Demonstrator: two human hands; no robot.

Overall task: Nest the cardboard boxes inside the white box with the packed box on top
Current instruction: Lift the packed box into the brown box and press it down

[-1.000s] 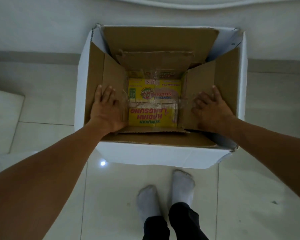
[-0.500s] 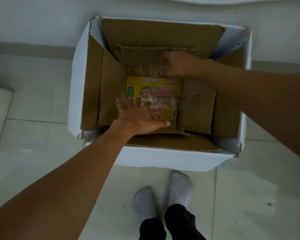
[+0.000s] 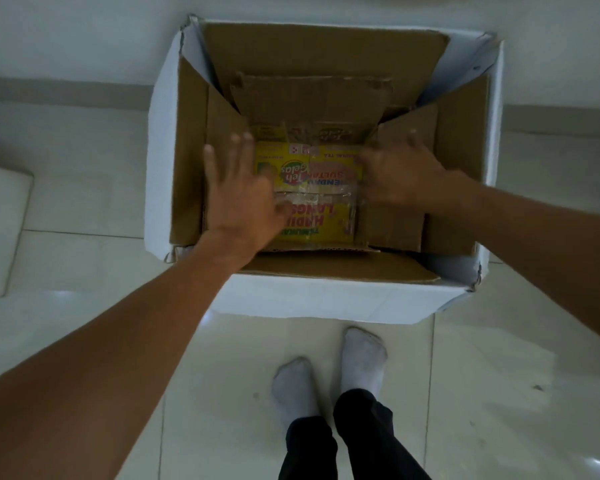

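Observation:
A large white box (image 3: 326, 299) stands open on the floor, brown inside. A brown cardboard box (image 3: 312, 98) sits nested in it with its flaps up. At the bottom lies the yellow packed box (image 3: 321, 192), taped shut, with red and green print. My left hand (image 3: 239, 199) hovers flat over the packed box's left edge, fingers spread. My right hand (image 3: 402, 178) is at its right edge against the inner right flap, blurred, fingers apart. Neither hand grips anything.
The white box stands on pale floor tiles close to a white wall. My feet in white socks (image 3: 329, 372) are just in front of it. A white raised slab (image 3: 0, 230) lies at the left edge.
My right hand has come back from the far flap to the packed box's right side. My left hand has shifted slightly left and forward over the packed box.

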